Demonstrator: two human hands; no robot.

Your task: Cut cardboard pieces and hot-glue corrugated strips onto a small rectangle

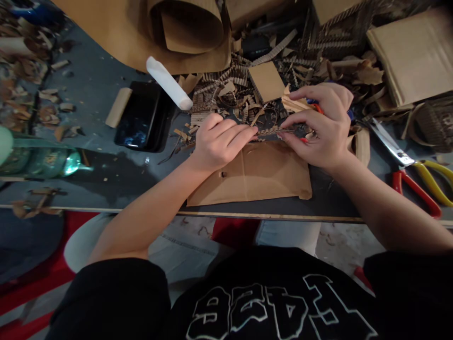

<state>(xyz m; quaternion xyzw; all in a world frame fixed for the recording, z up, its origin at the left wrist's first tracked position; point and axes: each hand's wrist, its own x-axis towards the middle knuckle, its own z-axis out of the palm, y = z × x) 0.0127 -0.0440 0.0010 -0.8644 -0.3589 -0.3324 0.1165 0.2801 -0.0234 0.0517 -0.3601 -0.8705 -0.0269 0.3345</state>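
Observation:
A flat brown cardboard sheet [269, 172] with a crease down its middle lies by the table's front edge. My left hand [224, 141] bends over its back edge, fingers together and closed at a thin corrugated cardboard strip [271, 132] there. My right hand [323, 123] pinches the strip's other end between thumb and fingertip. A torn, curled piece of tan paper [293, 103] sticks out at its upper fingers. Bits of red-orange show behind the right fingers; what they belong to is hidden.
Cardboard scraps [247, 101] pile up behind the hands. A white roll [169, 82], a black phone-like object [138, 118] and a green bottle [42, 158] are on the left. Scissors [399, 153] with red and yellow handles lie right. Behind stands a large cardboard roll [152, 28].

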